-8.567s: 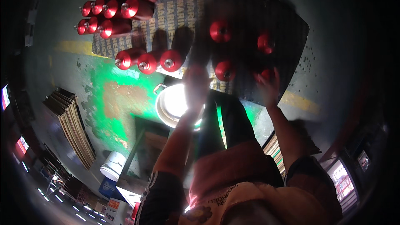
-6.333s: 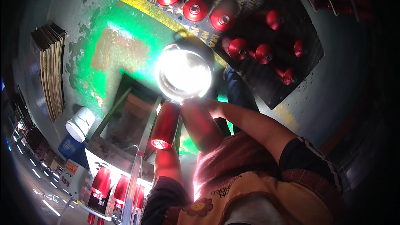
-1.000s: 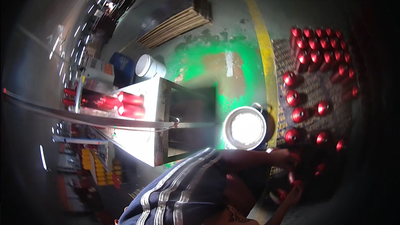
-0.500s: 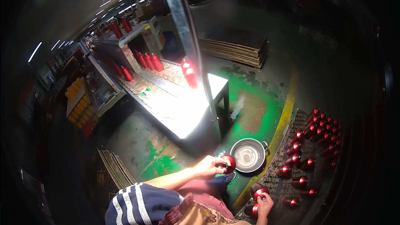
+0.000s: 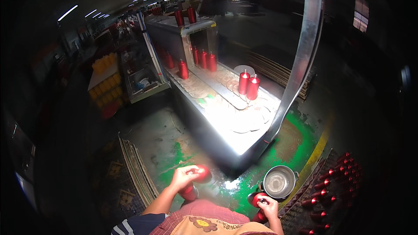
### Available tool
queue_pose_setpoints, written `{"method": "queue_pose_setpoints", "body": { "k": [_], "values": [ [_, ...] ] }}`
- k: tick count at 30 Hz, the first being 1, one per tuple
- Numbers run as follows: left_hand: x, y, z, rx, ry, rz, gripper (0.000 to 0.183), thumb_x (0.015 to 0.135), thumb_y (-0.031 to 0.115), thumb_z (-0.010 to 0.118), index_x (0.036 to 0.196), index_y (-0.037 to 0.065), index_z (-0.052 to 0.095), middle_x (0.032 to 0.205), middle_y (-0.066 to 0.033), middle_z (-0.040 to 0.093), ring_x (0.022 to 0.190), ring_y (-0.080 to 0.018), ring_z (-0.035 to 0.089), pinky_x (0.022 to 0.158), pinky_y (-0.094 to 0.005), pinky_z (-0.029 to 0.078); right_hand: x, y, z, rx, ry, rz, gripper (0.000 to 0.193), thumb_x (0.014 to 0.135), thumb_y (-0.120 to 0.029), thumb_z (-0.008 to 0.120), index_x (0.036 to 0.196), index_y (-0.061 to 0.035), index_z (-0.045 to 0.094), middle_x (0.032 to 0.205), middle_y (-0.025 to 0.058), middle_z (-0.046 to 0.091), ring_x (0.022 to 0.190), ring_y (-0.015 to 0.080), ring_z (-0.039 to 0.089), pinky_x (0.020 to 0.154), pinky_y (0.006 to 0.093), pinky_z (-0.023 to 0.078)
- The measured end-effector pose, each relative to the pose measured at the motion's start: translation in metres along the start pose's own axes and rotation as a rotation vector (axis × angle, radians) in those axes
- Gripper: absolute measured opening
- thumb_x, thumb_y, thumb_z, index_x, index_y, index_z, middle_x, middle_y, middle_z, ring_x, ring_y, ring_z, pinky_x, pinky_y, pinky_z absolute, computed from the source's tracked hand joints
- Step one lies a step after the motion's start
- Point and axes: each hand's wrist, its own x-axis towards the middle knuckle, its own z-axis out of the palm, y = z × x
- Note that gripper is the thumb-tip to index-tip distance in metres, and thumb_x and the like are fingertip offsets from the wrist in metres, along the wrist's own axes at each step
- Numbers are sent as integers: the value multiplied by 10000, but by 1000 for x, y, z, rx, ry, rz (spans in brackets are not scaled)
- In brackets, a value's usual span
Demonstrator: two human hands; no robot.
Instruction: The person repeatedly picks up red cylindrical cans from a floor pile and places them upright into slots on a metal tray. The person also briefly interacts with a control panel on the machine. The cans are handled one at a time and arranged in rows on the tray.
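Two red bottles (image 5: pixel 202 173), left hand (image 5: pixel 184 178): upper one pinched, presumably by the neck, sparing its sides; lower one's hold hidden.
Bench bottles (image 5: pixel 252 89): upright, probably for stability.
Right hand (image 5: pixel 269 206): pinching another bottle (image 5: pixel 257 198) by its neck, likely same reason.
Floor bottles (image 5: pixel 322 183): standing, apparently for grasping.

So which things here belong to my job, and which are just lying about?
In the job:
red bottles in the left hand and right hand
matching bottles on the table and at lower right
probably the metal pot

Seemingly lying about:
stacked boards beyond the table
other boards at lower left
yellow items at left
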Motion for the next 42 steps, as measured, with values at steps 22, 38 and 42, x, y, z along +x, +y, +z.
{"method": "queue_pose_setpoints", "body": {
  "k": [22,38,42],
  "values": [
    [131,-43,-277,-270,361,-178,205,787,-33,709,977,44,695,609,72,520,457,5,405,401,-195,274,230,-276,348,-72,-711,-66,268,800,-109,756,1062,-63,722,852,-2,691,791,44,588,754,228,498],
    [303,6,-283,-301,383,-182,218,803,-79,669,1000,15,656,579,46,504,390,-19,376,340,-209,247,401,-324,362,-67,-767,-146,255,779,-83,749,1033,-91,730,719,-55,560,657,26,446,626,205,415],
    [364,13,-292,-217,270,-202,242,787,-85,682,1007,15,668,596,44,513,405,-16,391,353,-204,254,417,-329,348,-29,-663,-69,278,774,-73,758,1049,-103,735,677,-69,555,625,23,442,595,207,408]
  ]
}}
